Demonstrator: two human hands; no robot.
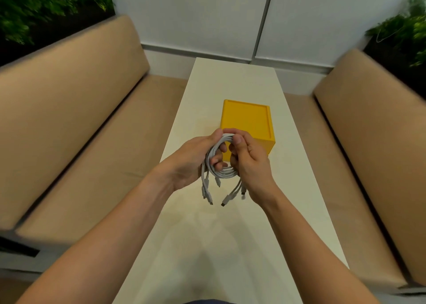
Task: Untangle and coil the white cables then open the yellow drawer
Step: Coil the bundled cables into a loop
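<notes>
The white cables (224,172) form a round coil held above the table, just in front of the yellow drawer box (246,119). My left hand (196,161) grips the coil's left side, its fingers passing through the loop. My right hand (250,163) holds the right side, thumb pressed on the top of the coil. Several plug ends hang loose below the coil. The yellow box stands on the white table (230,234) with its top facing me; my hands hide part of its near face.
The narrow white table runs away from me between two tan upholstered benches (76,124) (373,131). Green plants (34,6) sit behind each bench. A white wall panel closes the far end.
</notes>
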